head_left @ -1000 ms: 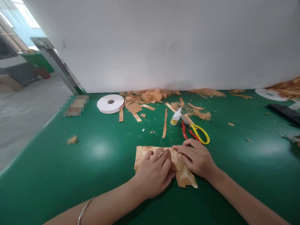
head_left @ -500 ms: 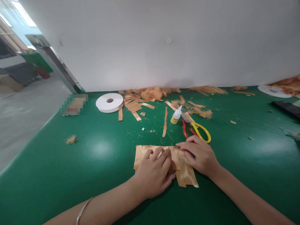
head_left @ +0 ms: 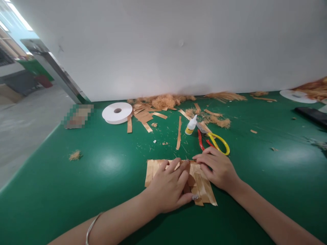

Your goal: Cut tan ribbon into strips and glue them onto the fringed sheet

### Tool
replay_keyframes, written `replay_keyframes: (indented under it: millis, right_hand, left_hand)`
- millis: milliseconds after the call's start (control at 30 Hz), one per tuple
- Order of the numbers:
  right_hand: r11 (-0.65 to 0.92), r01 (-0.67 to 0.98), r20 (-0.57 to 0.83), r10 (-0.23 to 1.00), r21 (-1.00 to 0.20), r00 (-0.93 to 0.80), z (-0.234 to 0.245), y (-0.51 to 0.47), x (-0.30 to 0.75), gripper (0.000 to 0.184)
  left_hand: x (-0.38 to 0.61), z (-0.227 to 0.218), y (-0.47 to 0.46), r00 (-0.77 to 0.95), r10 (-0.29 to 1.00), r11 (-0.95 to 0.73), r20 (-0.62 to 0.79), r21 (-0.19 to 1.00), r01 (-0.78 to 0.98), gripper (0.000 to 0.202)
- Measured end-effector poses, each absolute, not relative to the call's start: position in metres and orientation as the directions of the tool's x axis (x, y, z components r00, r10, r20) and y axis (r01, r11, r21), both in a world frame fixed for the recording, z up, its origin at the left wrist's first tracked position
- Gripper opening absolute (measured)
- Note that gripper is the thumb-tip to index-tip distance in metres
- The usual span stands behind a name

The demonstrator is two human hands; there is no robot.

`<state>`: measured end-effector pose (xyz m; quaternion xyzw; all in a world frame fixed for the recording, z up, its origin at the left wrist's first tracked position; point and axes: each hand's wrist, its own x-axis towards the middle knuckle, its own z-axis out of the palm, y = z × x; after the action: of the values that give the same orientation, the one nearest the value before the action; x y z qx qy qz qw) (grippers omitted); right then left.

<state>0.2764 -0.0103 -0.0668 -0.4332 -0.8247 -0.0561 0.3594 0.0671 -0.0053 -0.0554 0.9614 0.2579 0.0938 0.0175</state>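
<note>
A row of overlapping tan ribbon strips (head_left: 201,185) lies flat on the green table (head_left: 76,190) near its front edge. My left hand (head_left: 170,187) lies on top of the strips with its fingers stretched out and pressing down. My right hand (head_left: 217,168) rests on the strips' right end, its fingers extended along their top edge. Neither hand grips anything. Just beyond my right hand lie scissors (head_left: 216,143) with one red and one yellow handle, and a small glue bottle (head_left: 191,125).
A white tape roll (head_left: 116,113) sits at the back left, with loose tan strips (head_left: 144,117) and fibre scraps (head_left: 166,101) along the white wall. A dark flat object (head_left: 310,115) and a white disc (head_left: 296,96) are at the far right. The table's left edge drops to a floor.
My left hand's fingers have spread and slid slightly forward over the strips. My right hand has barely shifted. The view has tilted a little.
</note>
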Motion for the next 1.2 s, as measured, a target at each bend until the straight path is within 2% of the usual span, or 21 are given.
replay_keyframes:
  millis: [1200]
  right_hand:
    - [0.571,0.766,0.561,0.752,-0.294,-0.345,-0.0674,-0.011,0.2784,0.02]
  left_hand:
    - [0.0662,-0.0536,-0.0077,0.847,0.508,-0.861,0.153,0.102,0.498,0.054]
